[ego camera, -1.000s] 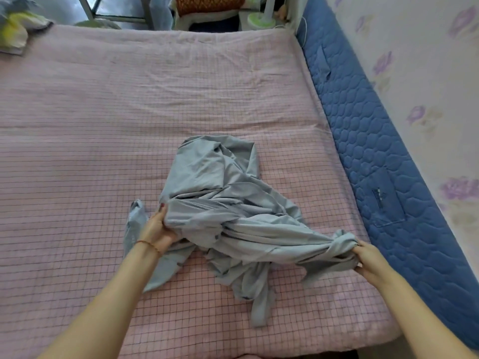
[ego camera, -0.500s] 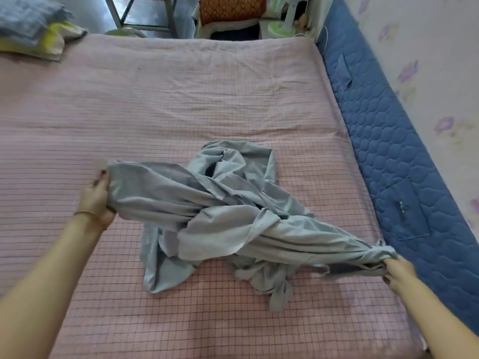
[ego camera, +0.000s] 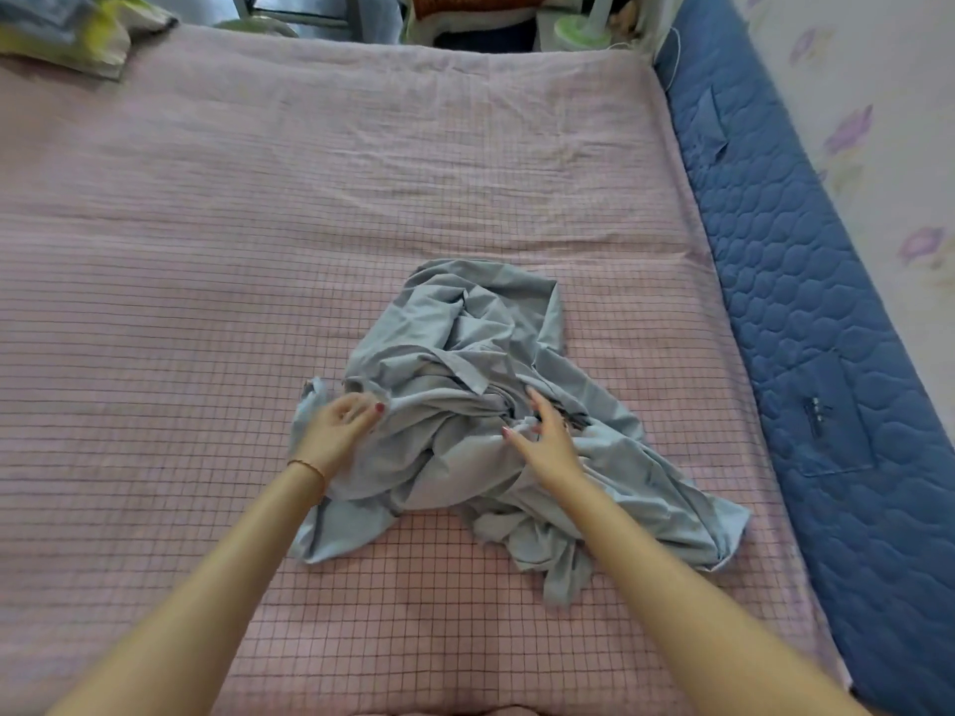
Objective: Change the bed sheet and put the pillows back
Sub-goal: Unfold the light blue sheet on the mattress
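Grey sheet dropped back in a heap

Both hands, left hand (ego camera: 338, 431) and right hand (ego camera: 548, 440), have let go the grey sheet (ego camera: 480, 405) near the bed's (ego camera: 206, 250) right edge; fingers spread, seeking an edge; unfolding restarts.

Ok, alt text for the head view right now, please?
Both hands, left hand and right hand, reach into a crumpled grey sheet lying on the pink checked bed cover; a blue quilted pad runs along the wall.

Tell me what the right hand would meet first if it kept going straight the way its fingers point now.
The right hand points up the bed and slightly left, with fingers spread over the grey-blue sheet. It would probably meet the sheet's bunched folds first, then the pink checked cover beyond. Depth is unclear, so it may already be touching the cloth.
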